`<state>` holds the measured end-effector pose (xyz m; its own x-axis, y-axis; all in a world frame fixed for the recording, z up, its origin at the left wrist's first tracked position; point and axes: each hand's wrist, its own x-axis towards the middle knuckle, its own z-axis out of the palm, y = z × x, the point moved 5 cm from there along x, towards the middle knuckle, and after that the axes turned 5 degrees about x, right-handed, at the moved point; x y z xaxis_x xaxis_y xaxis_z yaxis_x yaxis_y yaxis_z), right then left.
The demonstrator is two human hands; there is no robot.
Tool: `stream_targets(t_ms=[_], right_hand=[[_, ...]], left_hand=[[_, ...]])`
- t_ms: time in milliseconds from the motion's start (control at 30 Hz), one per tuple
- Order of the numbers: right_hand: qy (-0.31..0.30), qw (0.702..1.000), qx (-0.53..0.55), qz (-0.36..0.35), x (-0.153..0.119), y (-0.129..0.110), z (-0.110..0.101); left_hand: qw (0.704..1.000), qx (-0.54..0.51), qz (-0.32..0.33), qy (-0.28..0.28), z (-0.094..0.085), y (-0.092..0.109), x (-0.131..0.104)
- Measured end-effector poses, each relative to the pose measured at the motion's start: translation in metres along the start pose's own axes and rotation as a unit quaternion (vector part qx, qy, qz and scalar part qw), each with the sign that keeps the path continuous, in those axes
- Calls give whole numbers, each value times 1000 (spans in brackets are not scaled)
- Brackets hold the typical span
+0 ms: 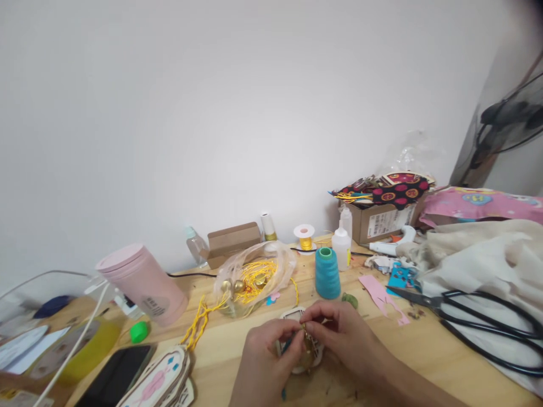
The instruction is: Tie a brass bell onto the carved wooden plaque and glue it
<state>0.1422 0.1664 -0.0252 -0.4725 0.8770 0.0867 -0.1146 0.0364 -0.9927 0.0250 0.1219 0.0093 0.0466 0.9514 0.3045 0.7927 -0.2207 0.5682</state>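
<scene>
At the front centre, my left hand (271, 350) and my right hand (339, 333) meet fingertip to fingertip. Both pinch a short bit of thin yellow cord (302, 327), mostly covered by the fingers. Just below lies a brass-coloured bell (307, 355), partly hidden by my left hand. Behind the fingers is a pale wooden cut-out piece (292, 312) with openwork edges. A teal thread end (284, 393) shows under my left hand. The teal thread cone (327, 274) stands upright beyond my right hand.
Large black-handled scissors (487, 322) lie on cloth at right. A plastic bag (254, 277) holds bells and yellow cord. Left are a pink tumbler (142, 282), a phone (116, 376) and stacked wooden pieces (156, 381). Glue bottles (341, 249) and a filled carton (382, 223) stand behind.
</scene>
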Motion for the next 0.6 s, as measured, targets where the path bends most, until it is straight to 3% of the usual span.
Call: stream_targets(t_ms=[133, 267, 467, 600], right_hand=[[14, 1000, -5, 12, 2, 0, -2], [18, 998, 25, 47, 4, 0, -3], [52, 998, 14, 35, 4, -5, -5], [43, 999, -27, 6, 2, -5, -4]], left_hand=[[989, 85, 118, 17, -4, 7, -2], [951, 187, 240, 49, -7, 19, -6], [959, 184, 209, 59, -11, 18, -5], [965, 156, 206, 52, -13, 15, -5]])
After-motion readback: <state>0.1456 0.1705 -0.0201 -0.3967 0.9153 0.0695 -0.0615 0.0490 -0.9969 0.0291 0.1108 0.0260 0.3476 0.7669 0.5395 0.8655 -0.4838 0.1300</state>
